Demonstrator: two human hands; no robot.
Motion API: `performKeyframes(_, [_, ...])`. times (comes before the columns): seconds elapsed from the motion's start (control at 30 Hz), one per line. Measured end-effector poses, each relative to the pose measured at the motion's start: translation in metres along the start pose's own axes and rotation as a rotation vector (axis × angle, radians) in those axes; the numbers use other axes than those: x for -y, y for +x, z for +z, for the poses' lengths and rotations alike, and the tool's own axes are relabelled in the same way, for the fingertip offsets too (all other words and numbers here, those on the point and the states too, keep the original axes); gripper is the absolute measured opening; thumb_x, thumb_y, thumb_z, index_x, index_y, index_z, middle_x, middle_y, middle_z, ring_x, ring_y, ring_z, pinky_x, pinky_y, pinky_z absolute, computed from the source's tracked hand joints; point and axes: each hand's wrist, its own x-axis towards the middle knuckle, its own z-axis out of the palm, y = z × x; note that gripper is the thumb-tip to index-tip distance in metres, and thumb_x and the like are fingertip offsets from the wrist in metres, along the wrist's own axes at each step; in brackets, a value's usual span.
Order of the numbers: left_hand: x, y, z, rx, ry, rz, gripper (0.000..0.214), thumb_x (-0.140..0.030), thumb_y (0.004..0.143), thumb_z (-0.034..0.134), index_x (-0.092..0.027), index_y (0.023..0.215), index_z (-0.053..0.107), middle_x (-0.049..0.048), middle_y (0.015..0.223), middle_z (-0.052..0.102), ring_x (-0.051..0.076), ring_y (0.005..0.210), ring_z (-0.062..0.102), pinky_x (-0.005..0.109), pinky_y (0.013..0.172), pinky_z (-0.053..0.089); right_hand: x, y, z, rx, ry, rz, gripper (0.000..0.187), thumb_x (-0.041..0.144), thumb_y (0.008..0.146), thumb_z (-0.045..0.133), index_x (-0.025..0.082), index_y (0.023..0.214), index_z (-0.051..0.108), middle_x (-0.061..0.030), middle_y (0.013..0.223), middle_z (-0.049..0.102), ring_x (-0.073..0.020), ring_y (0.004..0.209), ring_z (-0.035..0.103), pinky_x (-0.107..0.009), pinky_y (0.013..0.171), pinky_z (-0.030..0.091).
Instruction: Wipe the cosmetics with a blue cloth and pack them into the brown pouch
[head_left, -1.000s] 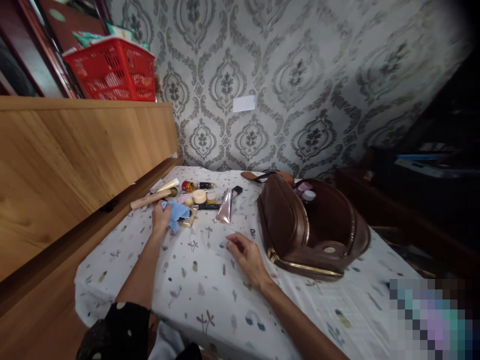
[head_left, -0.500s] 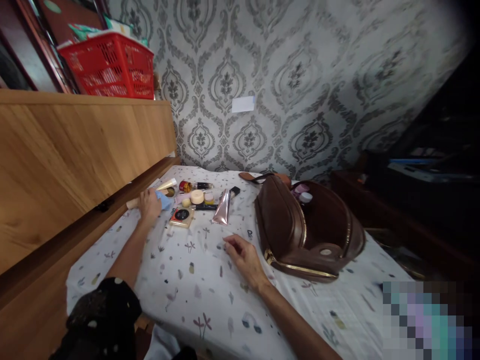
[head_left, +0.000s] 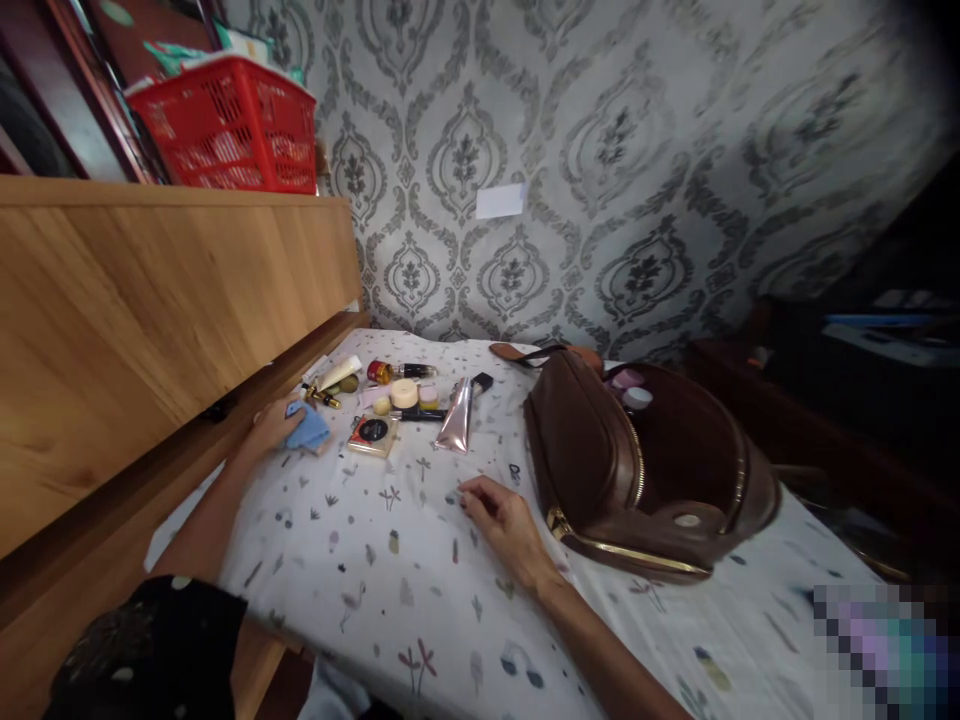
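Note:
My left hand (head_left: 276,424) is closed on a blue cloth (head_left: 308,431) at the left edge of the patterned white sheet (head_left: 390,580), close to the wooden board. Just right of the cloth lies a square compact with a round black lid (head_left: 373,434). Behind it sit a cream tube (head_left: 337,374), a red-capped bottle (head_left: 379,372), a round beige jar (head_left: 404,392) and a rose metallic tube (head_left: 457,418). My right hand (head_left: 501,518) rests on the sheet with its fingers loosely curled and nothing in it, left of an unzipped brown leather bag (head_left: 637,470).
A wooden headboard (head_left: 150,300) runs along the left, with a red plastic basket (head_left: 229,125) on top. Patterned wallpaper (head_left: 600,170) stands behind. Dark furniture fills the right side. Small jars show inside the bag's mouth (head_left: 634,390).
My left hand has carried the blue cloth from over the compact leftward and nearer, to the sheet's edge by the board. The compact now lies uncovered. My right hand has barely moved.

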Motion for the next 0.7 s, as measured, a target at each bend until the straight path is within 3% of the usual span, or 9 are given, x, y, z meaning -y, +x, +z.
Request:
performKeyframes(0.17, [0.009,-0.001,-0.005,0.022,0.078,0.006,0.022,-0.028,0.087,0.054,-0.019,0.099,0.069,0.0051,0.091,0.073,0.025,0.093,0.068,0.034,0.084,0.051,0.004,0.0,-0.001,0.008,-0.033,0.004,0.031,0.044,0.085,0.051,0.019,0.086,0.068,-0.0043,0.074,0.068,-0.0196,0.07,0.059,-0.031,0.067,0.045])
performKeyframes(0.27, [0.004,0.019,0.001,0.015,0.092,0.015,0.022,-0.024,0.092,0.057,-0.016,0.108,0.068,0.0085,0.106,0.072,0.025,0.104,0.066,0.038,0.092,0.052,0.005,0.0,-0.001,0.01,-0.044,0.006,0.031,0.044,0.085,0.051,0.019,0.086,0.068,-0.0046,0.074,0.068,-0.0199,0.069,0.059,-0.031,0.067,0.045])
performKeyframes(0.4, [-0.012,0.06,0.015,-0.002,0.074,0.015,0.038,-0.037,0.096,0.062,-0.017,0.128,0.059,0.011,0.129,0.062,0.024,0.11,0.064,0.046,0.092,0.056,0.004,0.001,-0.002,0.016,-0.047,0.012,0.033,0.046,0.085,0.05,0.018,0.086,0.069,-0.0057,0.077,0.07,-0.0208,0.072,0.062,-0.032,0.069,0.046])
performKeyframes(0.53, [-0.028,0.093,0.029,-0.007,0.007,0.015,0.039,-0.037,0.095,0.063,-0.017,0.129,0.059,0.0109,0.129,0.061,0.024,0.109,0.064,0.046,0.091,0.057,0.003,0.001,-0.002,0.023,-0.059,0.027,0.034,0.046,0.085,0.051,0.018,0.086,0.069,-0.006,0.078,0.07,-0.0214,0.072,0.063,-0.032,0.068,0.047])
performKeyframes(0.7, [-0.028,0.099,0.041,0.055,-0.126,0.053,0.037,-0.037,0.095,0.063,-0.016,0.126,0.06,0.0101,0.126,0.063,0.024,0.107,0.065,0.045,0.09,0.057,0.005,0.001,-0.002,0.027,-0.046,0.029,0.033,0.046,0.086,0.051,0.018,0.086,0.069,-0.006,0.078,0.07,-0.0219,0.074,0.064,-0.031,0.068,0.047])
